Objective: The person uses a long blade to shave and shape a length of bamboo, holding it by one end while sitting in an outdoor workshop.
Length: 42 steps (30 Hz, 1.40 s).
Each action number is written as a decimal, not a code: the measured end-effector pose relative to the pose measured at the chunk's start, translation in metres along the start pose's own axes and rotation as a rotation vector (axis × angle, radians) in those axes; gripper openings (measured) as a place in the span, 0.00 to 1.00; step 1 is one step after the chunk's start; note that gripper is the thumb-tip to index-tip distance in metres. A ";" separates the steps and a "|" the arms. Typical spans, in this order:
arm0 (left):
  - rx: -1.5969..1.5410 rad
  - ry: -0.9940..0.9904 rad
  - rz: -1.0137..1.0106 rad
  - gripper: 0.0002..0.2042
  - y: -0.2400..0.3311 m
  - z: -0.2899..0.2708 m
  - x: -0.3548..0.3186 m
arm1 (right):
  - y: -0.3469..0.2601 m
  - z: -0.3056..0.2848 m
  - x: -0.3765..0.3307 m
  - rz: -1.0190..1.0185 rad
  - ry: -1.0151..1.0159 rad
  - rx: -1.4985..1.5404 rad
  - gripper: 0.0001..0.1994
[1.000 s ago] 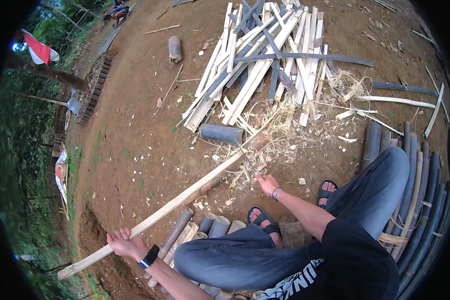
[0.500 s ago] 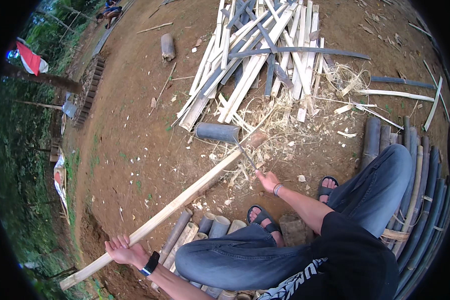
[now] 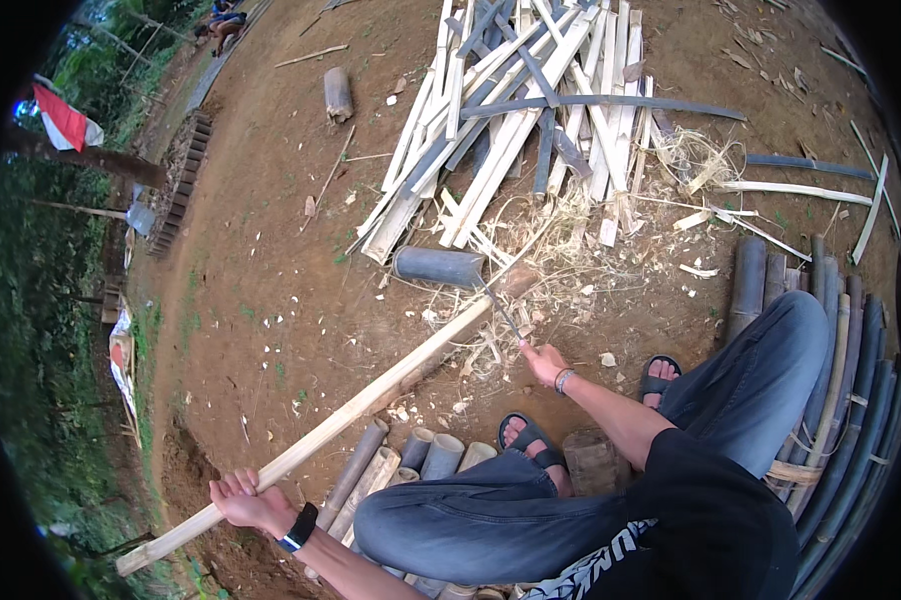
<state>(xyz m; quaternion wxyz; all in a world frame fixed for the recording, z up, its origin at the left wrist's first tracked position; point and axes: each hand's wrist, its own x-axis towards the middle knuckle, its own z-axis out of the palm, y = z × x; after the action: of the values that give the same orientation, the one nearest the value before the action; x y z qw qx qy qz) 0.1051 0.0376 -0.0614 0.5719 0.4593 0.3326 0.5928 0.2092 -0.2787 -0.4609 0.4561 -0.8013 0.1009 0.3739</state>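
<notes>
A long pale bamboo strip (image 3: 366,397) slants from the lower left up toward the middle. Near its lower end my left hand (image 3: 253,502) is closed around it. Its far part lies over a log (image 3: 421,372) on the ground, beside a short dark bamboo section (image 3: 439,266). My right hand (image 3: 544,364) grips the handle of a knife (image 3: 504,312). The thin dark blade reaches up and left, and its tip is at the strip's upper edge. Curled bamboo shavings (image 3: 561,240) are strewn around the strip's far end.
A heap of split bamboo strips (image 3: 511,130) lies ahead. Cut bamboo pieces (image 3: 441,455) are stacked by my left leg, and long dark poles (image 3: 851,440) at my right. A wood block (image 3: 593,462) stands between my feet. Another person (image 3: 226,25) is far off at upper left.
The knife and my right hand have shifted slightly right and down. My left hand keeps its hold, and the strip has hardly moved.
</notes>
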 end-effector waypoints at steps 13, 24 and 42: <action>-0.013 -0.019 -0.023 0.17 0.005 0.005 -0.007 | -0.003 0.006 0.019 0.004 0.069 0.001 0.37; -0.073 -0.061 -0.014 0.19 0.008 0.011 -0.014 | -0.081 -0.031 -0.056 -0.622 0.102 0.314 0.36; -0.022 -0.052 0.014 0.18 -0.001 0.015 -0.028 | -0.045 0.000 -0.015 -0.205 0.129 0.115 0.37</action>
<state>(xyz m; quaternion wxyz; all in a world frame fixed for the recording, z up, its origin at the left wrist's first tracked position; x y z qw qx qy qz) 0.1172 0.0085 -0.0613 0.5812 0.4707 0.3080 0.5880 0.2213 -0.2556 -0.4210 0.5296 -0.8022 0.0690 0.2668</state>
